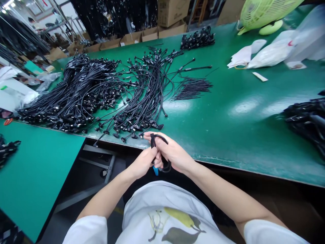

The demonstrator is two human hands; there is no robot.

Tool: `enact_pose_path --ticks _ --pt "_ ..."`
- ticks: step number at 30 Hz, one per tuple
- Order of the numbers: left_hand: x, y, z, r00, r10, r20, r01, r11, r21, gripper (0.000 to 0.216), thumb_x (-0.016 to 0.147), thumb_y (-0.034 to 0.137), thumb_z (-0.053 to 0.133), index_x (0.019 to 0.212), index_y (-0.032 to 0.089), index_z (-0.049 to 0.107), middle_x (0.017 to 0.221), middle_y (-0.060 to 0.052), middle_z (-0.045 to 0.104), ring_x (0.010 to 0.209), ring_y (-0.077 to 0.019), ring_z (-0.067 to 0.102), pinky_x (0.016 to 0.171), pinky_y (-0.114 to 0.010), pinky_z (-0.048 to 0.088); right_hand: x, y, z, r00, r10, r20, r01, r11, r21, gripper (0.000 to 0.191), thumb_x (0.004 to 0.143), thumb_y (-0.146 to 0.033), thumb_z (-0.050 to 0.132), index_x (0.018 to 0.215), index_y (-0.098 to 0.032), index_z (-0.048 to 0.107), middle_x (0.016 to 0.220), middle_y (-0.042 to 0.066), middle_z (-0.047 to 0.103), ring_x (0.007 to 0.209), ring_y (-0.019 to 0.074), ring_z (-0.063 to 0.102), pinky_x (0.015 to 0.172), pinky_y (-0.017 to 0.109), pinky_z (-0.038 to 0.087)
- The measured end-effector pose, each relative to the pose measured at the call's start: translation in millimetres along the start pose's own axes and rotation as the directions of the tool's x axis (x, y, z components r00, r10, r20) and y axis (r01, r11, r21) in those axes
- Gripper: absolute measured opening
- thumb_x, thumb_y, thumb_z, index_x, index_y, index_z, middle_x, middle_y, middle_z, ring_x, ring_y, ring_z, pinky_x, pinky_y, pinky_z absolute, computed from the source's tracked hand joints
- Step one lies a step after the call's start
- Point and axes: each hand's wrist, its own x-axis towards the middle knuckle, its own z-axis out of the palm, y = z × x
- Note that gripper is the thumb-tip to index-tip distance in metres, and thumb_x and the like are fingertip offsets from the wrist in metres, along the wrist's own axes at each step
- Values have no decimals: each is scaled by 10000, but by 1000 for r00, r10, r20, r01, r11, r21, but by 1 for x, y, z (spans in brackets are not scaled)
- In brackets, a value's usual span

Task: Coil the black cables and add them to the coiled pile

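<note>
A black cable (166,166), wound into a small loop, is held between my two hands just off the table's front edge. My left hand (146,161) pinches the loop's left side. Around its upper and right side, my right hand (174,152) has its fingers closed. The connector ends are partly hidden by my fingers. Just beyond my hands lies a loose bunch of black cables (152,84) with plugs at both ends. A bigger heap of similar cables (81,84) sits to its left. Thin black ties (193,88) lie in a pile to the right.
The green table (228,128) runs across the view. Bundled cables (198,38) lie at the back, more black bundles (309,118) at the right edge. A green fan (266,13) and white plastic bags (274,51) stand back right. Cardboard boxes (132,39) line the far edge.
</note>
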Motion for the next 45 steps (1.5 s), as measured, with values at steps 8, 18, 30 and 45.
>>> enact_pose_path --ticks 8,18,30,45 --pt "-14 -1 1 983 -162 -84 159 986 -41 237 725 283 770 878 159 638 895 -41 667 861 -150 615 847 -308 479 2 15 1 994 -71 -81 74 997 29 337 850 -480 629 972 -230 439 682 -55 598 459 70 532 367 146 372" --pt "-17 -21 34 955 -275 -111 239 934 -264 403 649 24 650 1024 171 653 891 -16 698 896 -171 653 998 -460 465 0 12 0 993 -108 42 115 944 -309 283 920 -467 535 920 -188 490 584 -67 532 463 58 508 463 155 427" --pt "-18 -1 14 877 -362 315 444 861 -246 432 667 364 838 995 112 710 961 -119 723 959 -236 679 954 -408 491 3 -7 -6 975 3 222 -22 996 83 319 819 -386 707 846 -189 458 634 -80 476 537 48 484 546 212 521" --pt "-19 9 7 817 -428 386 524 830 -190 427 697 152 766 1103 142 636 1012 -98 692 979 -235 672 936 -434 478 14 -3 -11 945 37 326 -115 968 224 344 830 -380 699 811 -185 417 683 -75 451 566 47 489 577 235 542"
